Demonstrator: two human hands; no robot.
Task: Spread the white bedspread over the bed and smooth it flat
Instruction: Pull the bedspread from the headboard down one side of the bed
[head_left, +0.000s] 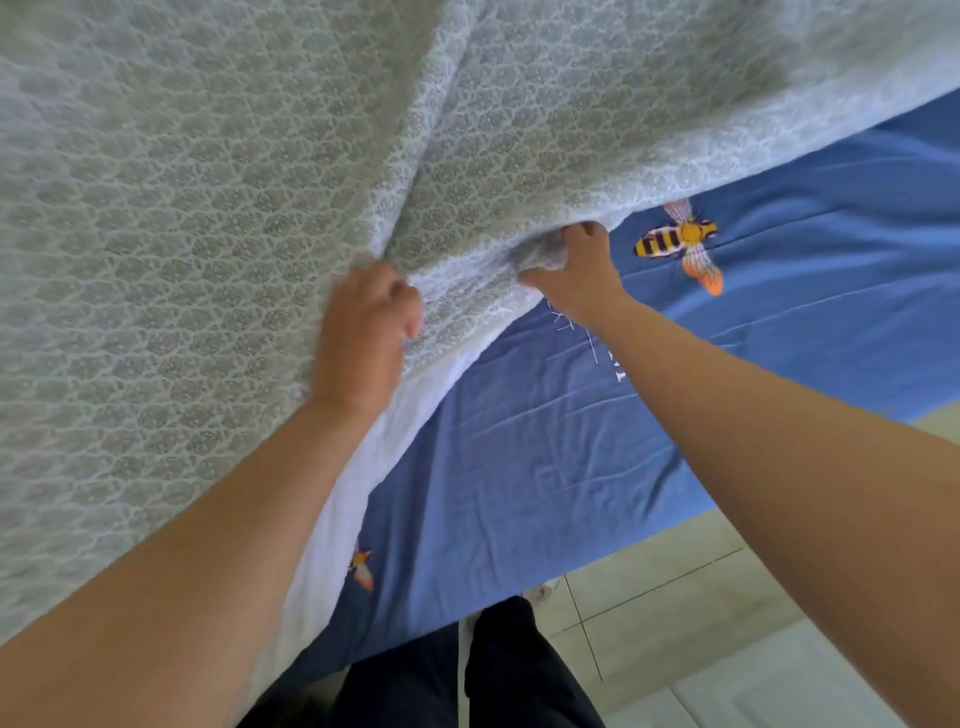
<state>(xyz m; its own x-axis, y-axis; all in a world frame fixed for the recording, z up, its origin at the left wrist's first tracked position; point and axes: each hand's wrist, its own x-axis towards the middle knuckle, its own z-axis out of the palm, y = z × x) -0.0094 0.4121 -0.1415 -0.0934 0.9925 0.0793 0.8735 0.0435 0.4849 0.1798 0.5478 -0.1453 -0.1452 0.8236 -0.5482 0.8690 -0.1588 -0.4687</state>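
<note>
Head view: white bedspread (182, 234) with a lacy honeycomb pattern covers the upper and left part of the frame, lifted and bunched, with a deep fold running diagonally down toward the hands. Left hand (363, 332) clenched on the bedspread's edge where the fold ends, knuckles toward the camera. Right hand (576, 265) just beside it, fingers gripping a bunched bit of the same edge. Both forearms bare, reaching forward. Bedspread blurred at left. Under it, the bed (519, 467) shows a blue sheet, wrinkled, uncovered at centre and right. Bee print (680, 244) on the sheet near the right hand; some white lettering by the right wrist, not readable. Another orange print (362, 566) half hidden at the bedspread's lower edge. Tiled floor (675, 597) at lower right, person's dark trousers (498, 670) at bottom centre.
</note>
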